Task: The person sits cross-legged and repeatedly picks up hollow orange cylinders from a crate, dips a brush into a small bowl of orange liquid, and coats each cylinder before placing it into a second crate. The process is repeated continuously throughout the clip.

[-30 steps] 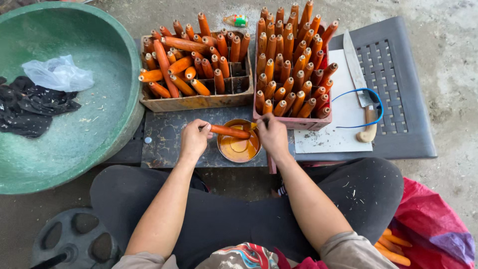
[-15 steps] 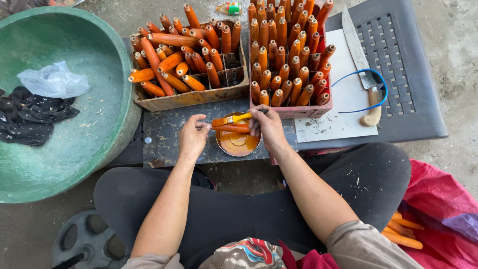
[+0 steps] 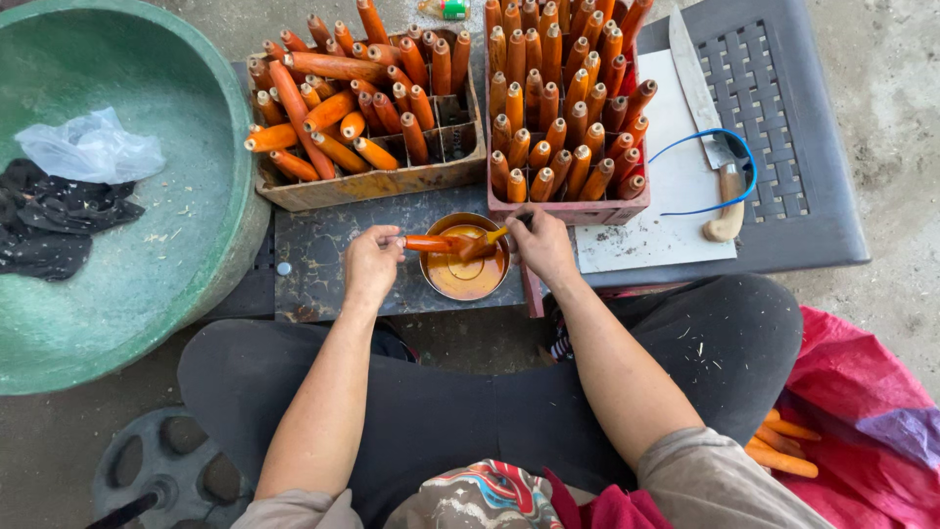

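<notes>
Left hand [image 3: 370, 263] grips one end of an orange wooden handle [image 3: 436, 243], held level over a small bowl [image 3: 466, 274] of orange stain on the table [image 3: 323, 245]. Right hand [image 3: 543, 247] pinches a brush [image 3: 487, 240] against the handle's far end. Beyond the bowl: wooden crate [image 3: 372, 181] and red crate [image 3: 568, 209], both full of orange handles. Knife [image 3: 707, 118] lies right.
</notes>
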